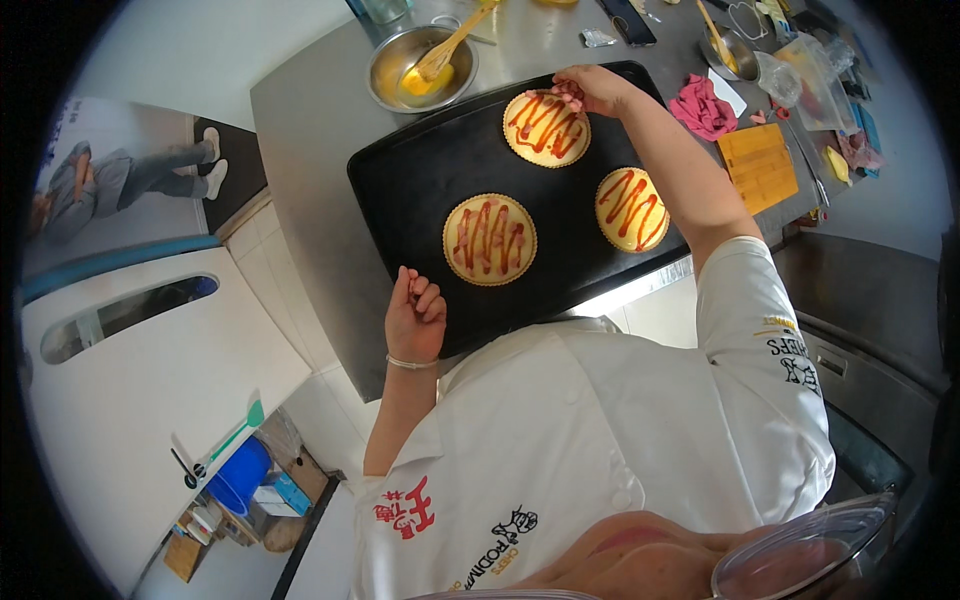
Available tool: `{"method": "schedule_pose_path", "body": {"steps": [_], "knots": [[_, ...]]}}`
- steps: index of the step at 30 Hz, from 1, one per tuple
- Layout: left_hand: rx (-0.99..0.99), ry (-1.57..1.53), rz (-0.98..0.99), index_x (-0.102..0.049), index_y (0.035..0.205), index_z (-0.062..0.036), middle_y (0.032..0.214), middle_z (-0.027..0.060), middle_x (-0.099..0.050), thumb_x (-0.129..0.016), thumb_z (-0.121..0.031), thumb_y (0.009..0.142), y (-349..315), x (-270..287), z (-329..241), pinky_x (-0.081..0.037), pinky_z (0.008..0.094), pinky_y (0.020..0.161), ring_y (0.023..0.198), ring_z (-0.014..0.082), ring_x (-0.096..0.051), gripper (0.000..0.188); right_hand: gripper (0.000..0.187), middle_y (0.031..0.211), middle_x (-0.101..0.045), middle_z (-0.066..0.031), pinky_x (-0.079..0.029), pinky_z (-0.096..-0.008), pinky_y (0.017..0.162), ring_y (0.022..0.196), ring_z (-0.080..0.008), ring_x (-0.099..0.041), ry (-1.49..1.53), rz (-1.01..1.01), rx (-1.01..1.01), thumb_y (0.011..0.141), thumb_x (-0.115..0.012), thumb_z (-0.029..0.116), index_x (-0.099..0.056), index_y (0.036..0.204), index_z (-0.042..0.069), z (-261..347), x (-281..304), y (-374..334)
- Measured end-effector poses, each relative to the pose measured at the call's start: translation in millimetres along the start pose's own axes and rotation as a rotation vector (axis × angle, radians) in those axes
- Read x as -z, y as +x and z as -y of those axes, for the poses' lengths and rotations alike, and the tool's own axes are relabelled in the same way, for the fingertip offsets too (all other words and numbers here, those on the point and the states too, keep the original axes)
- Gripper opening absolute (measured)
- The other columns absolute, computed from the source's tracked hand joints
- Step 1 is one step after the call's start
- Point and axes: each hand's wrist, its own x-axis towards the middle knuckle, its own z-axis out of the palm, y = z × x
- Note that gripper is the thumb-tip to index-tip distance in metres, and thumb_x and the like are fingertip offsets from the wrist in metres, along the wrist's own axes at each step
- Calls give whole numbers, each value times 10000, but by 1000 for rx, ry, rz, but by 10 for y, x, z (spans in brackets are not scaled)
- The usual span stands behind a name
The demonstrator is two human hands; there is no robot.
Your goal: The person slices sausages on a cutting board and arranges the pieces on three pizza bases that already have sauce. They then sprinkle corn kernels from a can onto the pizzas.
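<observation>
My right hand [597, 90] reaches to the far edge of a black baking tray [390, 190], its fingers pinching small pink pieces of chopped meat [569, 95]. Under them lies a round pizza-like crust [540, 130] with a crimped rim and red sauce zigzags. A similar crust [490, 240] on the left of the tray carries pink bits along its sauce lines. The third crust [632, 208], partly behind my right forearm, shows only sauce stripes. At the tray's near left edge, my left hand [415, 318] is curled closed, with nothing visible in it.
A metal bowl [385, 75] with yellow liquid and a wooden spatula [440, 62] stands beyond the tray. To the right lie a pink cloth [703, 107], a wooden cutting board [758, 165], a second bowl [740, 52] and plastic bags. A phone [628, 20] is at the back.
</observation>
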Motion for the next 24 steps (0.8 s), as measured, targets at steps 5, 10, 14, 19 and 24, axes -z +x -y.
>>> {"method": "schedule_pose_path", "body": {"steps": [5,10,14,19,24], "knots": [[5,4,-7,-585,910,-79,690,7,-479,-493,-251,1070,-21,-72,18,-303,222,457,547,96,-374,253,167,868,-708,-88,-491,-215,527,607,-91,-578,11,126,32,968,-533,5,-649,1073,-54,-19,-160,16],[5,4,-21,-580,903,-82,687,10,-475,-498,-250,1068,-44,-80,7,-302,219,458,547,96,-371,250,238,858,-721,-67,-501,-212,532,617,-78,-591,-245,-39,223,958,-595,40,-657,1166,-55,-104,-406,104],[-19,38,-48,-575,896,-97,684,-14,-467,-522,-257,1058,-52,-62,-5,-282,214,456,546,80,-352,234,254,825,-714,-54,-469,-216,518,595,-78,-576,-187,-58,263,958,-634,79,-655,1174,-52,-104,-347,92],[-46,34,-73,-589,893,-89,679,3,-463,-535,-236,1053,-94,-51,18,-301,216,460,558,91,-377,224,220,711,-661,-41,-450,-243,547,570,-100,-558,-396,-193,211,981,-650,194,-679,1000,-23,-38,-428,-270],[-20,82,-52,-565,892,-104,689,-27,-455,-528,-256,1055,-47,-88,61,-272,211,460,550,73,-345,226,293,731,-661,-58,-481,-287,622,625,-130,-591,-674,-172,310,972,-657,278,-688,967,-13,-436,-132,55]]}}
